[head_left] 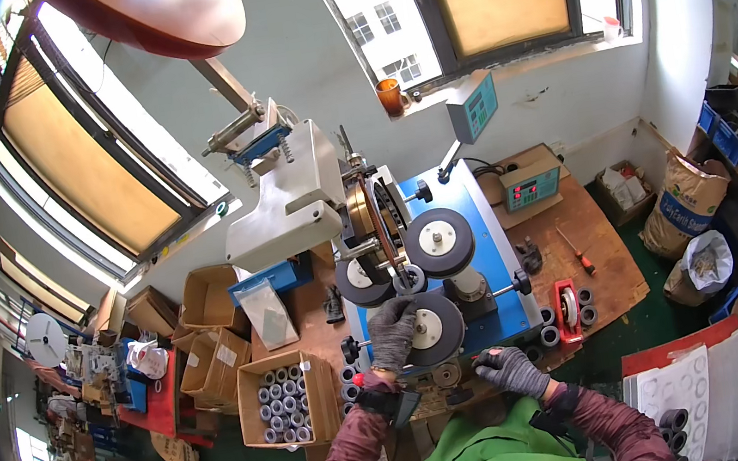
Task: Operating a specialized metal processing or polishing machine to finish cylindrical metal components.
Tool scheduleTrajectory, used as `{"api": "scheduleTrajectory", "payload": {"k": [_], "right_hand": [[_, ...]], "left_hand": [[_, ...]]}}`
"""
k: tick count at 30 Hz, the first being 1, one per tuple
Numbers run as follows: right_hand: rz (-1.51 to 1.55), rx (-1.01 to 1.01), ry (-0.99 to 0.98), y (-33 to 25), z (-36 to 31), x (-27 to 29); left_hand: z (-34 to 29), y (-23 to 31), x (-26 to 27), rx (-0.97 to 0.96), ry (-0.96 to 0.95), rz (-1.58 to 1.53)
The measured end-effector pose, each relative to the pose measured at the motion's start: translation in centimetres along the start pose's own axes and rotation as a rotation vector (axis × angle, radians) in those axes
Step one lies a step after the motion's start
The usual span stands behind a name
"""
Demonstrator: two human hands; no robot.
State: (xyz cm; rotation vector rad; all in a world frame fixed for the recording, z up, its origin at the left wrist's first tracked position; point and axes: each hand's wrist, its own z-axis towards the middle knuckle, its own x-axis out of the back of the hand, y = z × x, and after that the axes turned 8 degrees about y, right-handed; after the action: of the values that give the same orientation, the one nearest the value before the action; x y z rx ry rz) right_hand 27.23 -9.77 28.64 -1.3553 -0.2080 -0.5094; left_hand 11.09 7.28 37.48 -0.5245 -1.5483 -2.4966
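A winding machine with a blue base [495, 256] stands before me, with an upright ring [374, 216] at its middle. Below this ring, a small grey ring-shaped core [408, 279] sits among three dark rollers. My gloved left hand [392, 335] reaches up by the front roller [438, 326], its bent fingers close under the core. Whether those fingertips touch the core is hidden. To the right of the front roller, my gloved right hand [515, 372] hovers near the bench edge with its fingers curled together. Anything pinched in it is too small to name.
Left of the machine, a cardboard box [245, 410] holds several ring cores. A red tape-dispenser-like holder [568, 311] stands at the right among dark rings. Beyond it lies a screwdriver [582, 254]. A control box [531, 188] with a lit display sits behind. A lamp shade [164, 15] hangs overhead.
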Motion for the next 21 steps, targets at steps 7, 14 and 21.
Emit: {"api": "scheduleTrajectory", "payload": {"k": [7, 14, 21], "right_hand": [[-0.027, -0.028, -0.049, 1.7, 0.8, 0.8], [0.225, -0.081, -0.037, -0.8, 5.3, 4.2], [0.107, 0.089, 0.073, -2.4, 19.4, 5.4]], "left_hand": [[0.2, 0.2, 0.0, 0.114, -0.068, 0.033], [1.2, -2.1, -1.0, 0.088, 0.032, -0.055], [2.1, -0.2, -1.3, -0.039, 0.091, 0.074]]}}
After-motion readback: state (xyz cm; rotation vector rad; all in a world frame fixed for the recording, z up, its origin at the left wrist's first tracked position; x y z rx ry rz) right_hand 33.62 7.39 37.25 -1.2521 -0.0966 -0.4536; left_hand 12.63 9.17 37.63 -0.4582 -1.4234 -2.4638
